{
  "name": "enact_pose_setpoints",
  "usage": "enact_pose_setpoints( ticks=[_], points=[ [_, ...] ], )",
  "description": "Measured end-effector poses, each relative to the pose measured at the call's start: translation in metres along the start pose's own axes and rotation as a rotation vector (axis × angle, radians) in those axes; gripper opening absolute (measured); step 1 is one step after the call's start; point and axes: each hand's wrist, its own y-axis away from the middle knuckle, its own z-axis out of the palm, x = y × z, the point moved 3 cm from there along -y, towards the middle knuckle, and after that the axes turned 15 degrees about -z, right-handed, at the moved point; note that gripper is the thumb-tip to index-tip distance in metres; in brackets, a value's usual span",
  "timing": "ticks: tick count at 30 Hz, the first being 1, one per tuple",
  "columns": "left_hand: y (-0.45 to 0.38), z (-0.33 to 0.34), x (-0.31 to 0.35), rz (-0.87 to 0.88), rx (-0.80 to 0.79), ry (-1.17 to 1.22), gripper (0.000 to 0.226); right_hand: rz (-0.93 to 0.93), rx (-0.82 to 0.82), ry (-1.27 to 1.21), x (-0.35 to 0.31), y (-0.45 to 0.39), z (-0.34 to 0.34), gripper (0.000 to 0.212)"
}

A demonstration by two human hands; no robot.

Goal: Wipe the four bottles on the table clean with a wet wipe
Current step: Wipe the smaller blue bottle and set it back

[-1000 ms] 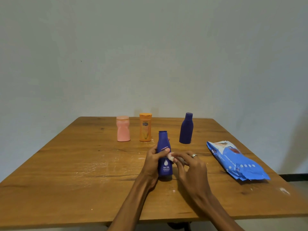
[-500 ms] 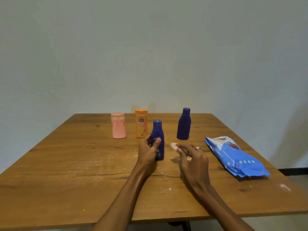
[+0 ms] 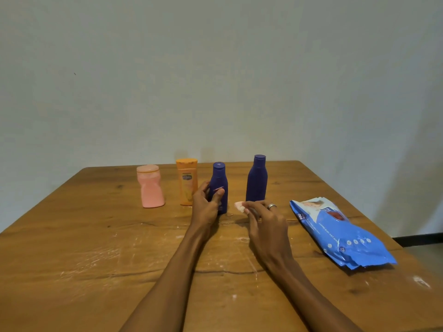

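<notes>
head view | my left hand [image 3: 208, 204] wraps the small blue bottle [image 3: 219, 185], centre frame, standing in the row to steady it | my right hand [image 3: 265, 215] pinches the folded wet wipe [image 3: 239, 206] just right of it, ready for the tall blue bottle [image 3: 256, 179]

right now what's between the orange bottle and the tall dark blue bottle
In the head view, the smaller dark blue bottle, gripped by the left hand.
</notes>
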Motion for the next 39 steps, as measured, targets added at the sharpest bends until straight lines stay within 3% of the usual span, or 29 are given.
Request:
enact_pose_setpoints(
  ticks=[11,17,39],
  points=[
    [-0.021,0.006,0.002,0.032,-0.008,-0.036,0.033,0.003,0.031,-0.05,0.004,0.001,0.002,0.03],
    [-0.02,0.006,0.001,-0.004,0.002,-0.054,0.051,0.005,0.021,-0.031,0.002,0.002,0.001,0.03],
    [-0.018,-0.006,-0.011,-0.097,-0.003,-0.033,0.069,0.011,0.0,0.013,0.003,0.001,0.0,0.03]
  ],
)
